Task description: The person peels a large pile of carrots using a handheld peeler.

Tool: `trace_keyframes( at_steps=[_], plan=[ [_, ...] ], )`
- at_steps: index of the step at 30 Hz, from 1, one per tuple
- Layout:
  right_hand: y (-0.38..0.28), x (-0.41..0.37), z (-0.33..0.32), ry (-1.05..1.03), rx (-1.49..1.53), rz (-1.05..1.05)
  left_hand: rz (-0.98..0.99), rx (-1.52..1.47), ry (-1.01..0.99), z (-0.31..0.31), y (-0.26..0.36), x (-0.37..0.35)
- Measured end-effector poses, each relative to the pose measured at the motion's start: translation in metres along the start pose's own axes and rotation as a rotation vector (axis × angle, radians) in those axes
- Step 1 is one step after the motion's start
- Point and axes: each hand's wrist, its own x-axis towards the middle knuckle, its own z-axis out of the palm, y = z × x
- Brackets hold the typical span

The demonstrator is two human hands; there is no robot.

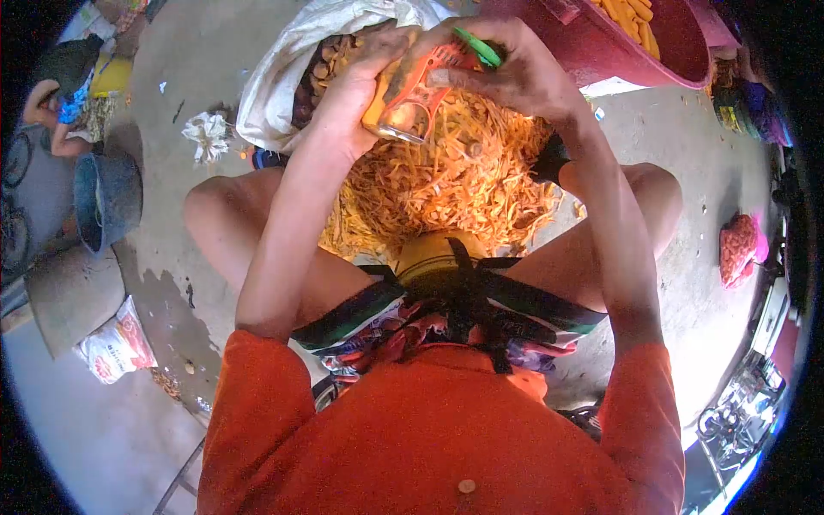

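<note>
My left hand (pixel 369 81) is closed around a yellow-orange carrot (pixel 375 107), mostly hidden by the fingers and the tool against it. In my right hand (pixel 515 73) is an orange plastic peeler (pixel 439 86) with a metal blade edge at its lower end. A green piece (pixel 478 47) sticks out between the right fingers, and the thumb presses along the orange frame. The peeler overlaps the carrot in this view. Directly below both hands lies a broad heap of orange peelings (pixel 446 189). Just beyond the left hand is an open white sack (pixel 266 99) holding brown unpeeled roots (pixel 324 70).
A red tub (pixel 682 43) with peeled carrots (pixel 631 21) stands at the upper right. The yellow seat (pixel 438 253) is between my legs. To the left are a dark bucket (pixel 110 202), a printed bag (pixel 118 343) and another person (pixel 64 112). A red mesh bag (pixel 740 249) lies right.
</note>
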Motion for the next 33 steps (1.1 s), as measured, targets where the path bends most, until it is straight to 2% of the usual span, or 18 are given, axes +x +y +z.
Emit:
trace_keyframes(
  at_steps=[4, 5, 6, 8, 10, 11, 14, 15, 16, 18, 20, 21, 22, 24, 25, 27, 32, 33],
  plan=[
    [0.003, 0.001, -0.031, 0.166, 0.014, 0.079, -0.018, 0.173, -0.001, -0.007, 0.005, 0.006],
    [0.023, -0.001, -0.045, 0.157, 0.377, 0.047, -0.076, 0.188, -0.026, -0.012, 0.007, -0.001],
    [0.036, -0.002, -0.064, 0.02, 0.142, -0.128, -0.138, 0.206, -0.054, -0.014, 0.009, -0.006],
    [0.048, -0.015, -0.057, 0.138, 0.211, -0.098, -0.114, 0.241, -0.065, -0.01, 0.01, -0.005],
    [0.03, -0.014, -0.016, 0.202, -0.045, -0.041, 0.036, 0.25, 0.086, -0.013, 0.002, 0.003],
    [0.003, 0.0, -0.001, 0.027, -0.11, -0.039, -0.001, 0.211, 0.146, -0.013, 0.001, 0.006],
    [0.019, 0.003, -0.005, 0.008, -0.031, 0.035, -0.059, 0.223, 0.135, -0.002, 0.001, -0.01],
    [0.045, 0.003, -0.02, 0.137, 0.095, -0.154, -0.073, 0.224, 0.134, -0.004, 0.0, -0.012],
    [0.045, -0.006, -0.035, 0.191, 0.184, 0.109, -0.103, 0.264, 0.099, -0.007, 0.002, -0.011],
    [0.049, -0.006, -0.046, 0.192, 0.149, -0.042, -0.113, 0.304, 0.067, -0.012, 0.003, -0.008],
    [0.022, -0.002, -0.014, 0.159, 0.107, 0.047, -0.055, 0.16, 0.107, -0.016, -0.003, 0.001],
    [0.015, 0.001, -0.001, 0.064, -0.149, -0.044, -0.002, 0.155, 0.167, -0.006, -0.003, -0.001],
    [-0.002, 0.006, 0.006, -0.037, -0.017, -0.022, 0.003, 0.161, 0.162, -0.004, 0.0, 0.0],
    [0.026, 0.005, 0.001, 0.126, 0.065, 0.005, -0.09, 0.12, 0.159, -0.006, -0.002, -0.006],
    [0.044, 0.006, -0.023, 0.166, 0.099, -0.165, -0.13, 0.21, 0.131, -0.017, 0.0, -0.009],
    [0.05, -0.004, -0.033, 0.269, 0.245, 0.204, -0.102, 0.198, 0.118, -0.017, -0.001, -0.008],
    [-0.003, 0.006, 0.005, 0.009, -0.001, -0.022, -0.126, 0.11, 0.106, -0.008, 0.009, -0.004],
    [0.011, 0.005, -0.001, 0.092, 0.004, -0.01, -0.137, 0.112, 0.119, -0.011, 0.006, -0.008]
  ],
)
